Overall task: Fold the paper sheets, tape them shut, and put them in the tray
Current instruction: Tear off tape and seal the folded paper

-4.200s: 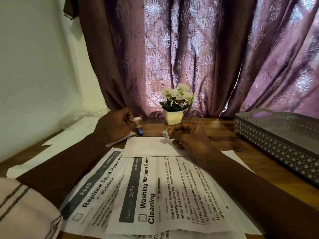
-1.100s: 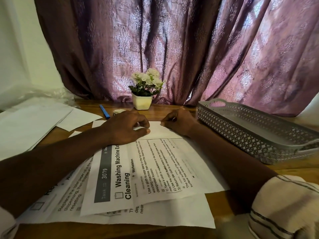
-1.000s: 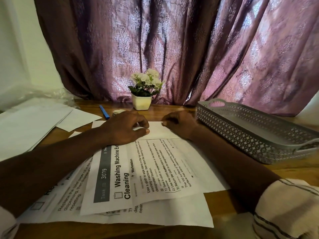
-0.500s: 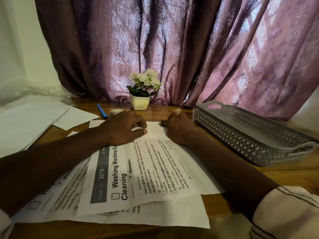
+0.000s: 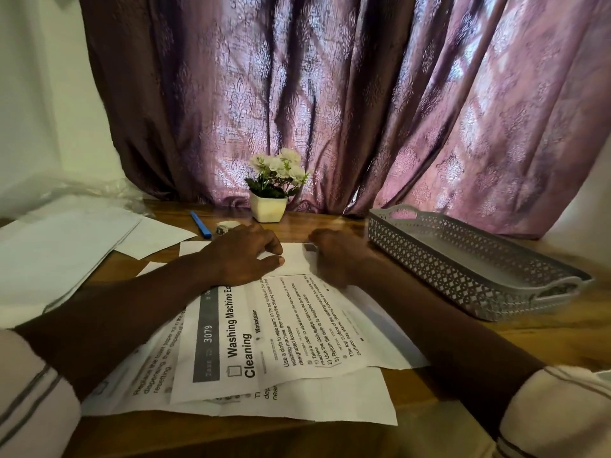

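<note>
A folded white paper sheet (image 5: 294, 262) lies on the wooden table beyond the printed sheets. My left hand (image 5: 243, 256) presses flat on its left part and holds it down. My right hand (image 5: 335, 256) rests with curled fingers at the sheet's right edge, fingertips on a small grey piece of tape (image 5: 309, 247) stuck there. A small tape roll (image 5: 227, 226) lies just behind my left hand. The grey perforated tray (image 5: 463, 259) stands to the right and looks empty.
Printed task sheets (image 5: 264, 338) overlap in front of me, under both forearms. More white sheets (image 5: 62, 246) are piled at the left. A blue pen (image 5: 200, 223) and a small white flower pot (image 5: 268, 208) sit near the curtain.
About four seconds ago my hands held the tape roll and a tape piece in the air; now both press on the folded sheet. In the last second my right hand slid slightly along the edge.
</note>
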Motion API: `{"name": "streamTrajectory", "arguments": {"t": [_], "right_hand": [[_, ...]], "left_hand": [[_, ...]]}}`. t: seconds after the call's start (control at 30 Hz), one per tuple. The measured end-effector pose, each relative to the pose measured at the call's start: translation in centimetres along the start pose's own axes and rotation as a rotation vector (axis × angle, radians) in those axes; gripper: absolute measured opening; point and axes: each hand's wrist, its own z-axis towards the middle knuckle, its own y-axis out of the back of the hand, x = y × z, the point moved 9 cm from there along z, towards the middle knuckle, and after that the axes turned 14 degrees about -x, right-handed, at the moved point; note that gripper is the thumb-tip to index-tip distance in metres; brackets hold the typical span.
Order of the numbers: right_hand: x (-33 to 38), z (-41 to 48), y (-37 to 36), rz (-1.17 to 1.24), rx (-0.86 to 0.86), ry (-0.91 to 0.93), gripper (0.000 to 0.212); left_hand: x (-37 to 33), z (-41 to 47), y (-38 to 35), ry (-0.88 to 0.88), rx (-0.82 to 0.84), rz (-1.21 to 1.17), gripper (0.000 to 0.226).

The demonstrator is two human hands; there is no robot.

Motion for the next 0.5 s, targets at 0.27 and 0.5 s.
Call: {"name": "streamTrajectory", "arguments": {"t": [0.27,0.5], "right_hand": [[-1.0,-1.0,-3.2,0.106,0.212,-0.149,0.092],[-3.6,0.0,-3.5,0.301,0.05,-0.304,0.084]], "left_hand": [[0.0,-0.2,0.0,0.002,-0.012,0.023,0.027],[-0.2,-0.2,0.5,0.016,-0.037,0.093,0.038]]}}
